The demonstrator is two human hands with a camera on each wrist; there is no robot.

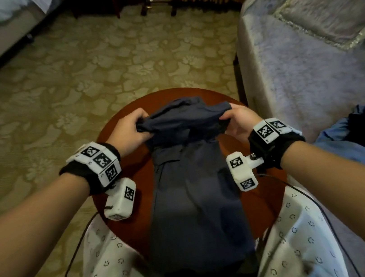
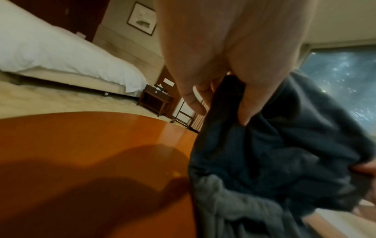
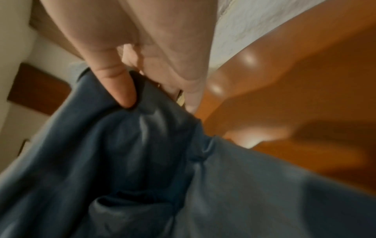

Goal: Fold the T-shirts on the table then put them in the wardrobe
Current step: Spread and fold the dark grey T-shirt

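On the round reddish-brown wooden counter (image 1: 114,134), a dark slate-blue cotton T-shirt (image 1: 194,207) is laid as a narrow strip, its long axis running from the counter's far edge to its near edge, where it hangs over. The far end is lifted and bunched. It is pinched at the strip's left corner by the left hand (image 1: 126,132) and at the right corner by the right hand (image 1: 238,120), thumbs curled over cloth. Both hands are equally near. A fold toward the near edge is judged next. More blue clothing (image 1: 354,136) is seen right of the counter.
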